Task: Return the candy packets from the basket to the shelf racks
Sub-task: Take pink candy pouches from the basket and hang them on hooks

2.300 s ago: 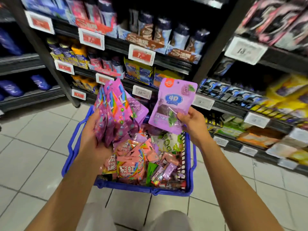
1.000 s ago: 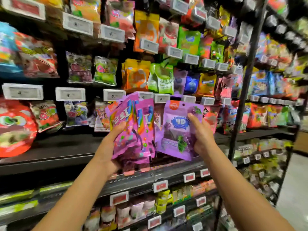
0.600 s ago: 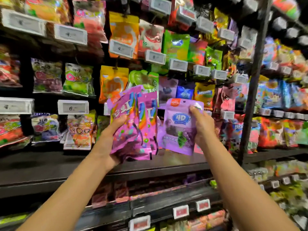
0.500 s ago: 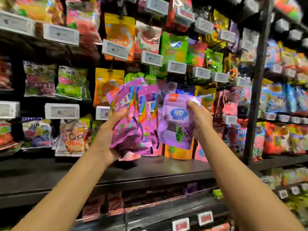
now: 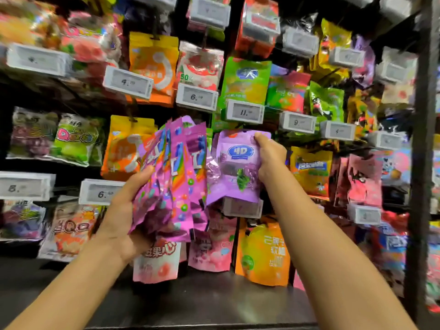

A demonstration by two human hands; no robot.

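The purple 4D packet (image 5: 234, 166) was pinched at its top right corner by the right hand (image 5: 270, 156), and it had risen since half a second earlier: its top now sat just under the 11 price tag (image 5: 245, 112), against the hanging racks, its lower edge covering part of another price tag (image 5: 240, 207). The left hand (image 5: 123, 210) kept its grip wrapped round the fan of pink rainbow packets (image 5: 176, 179), held upright just left of the purple one and touching its edge. Both had come closer to the rack than before. The orange packets (image 5: 129, 148) hung behind the fan, a dark shelf (image 5: 202, 301) lay below the arms
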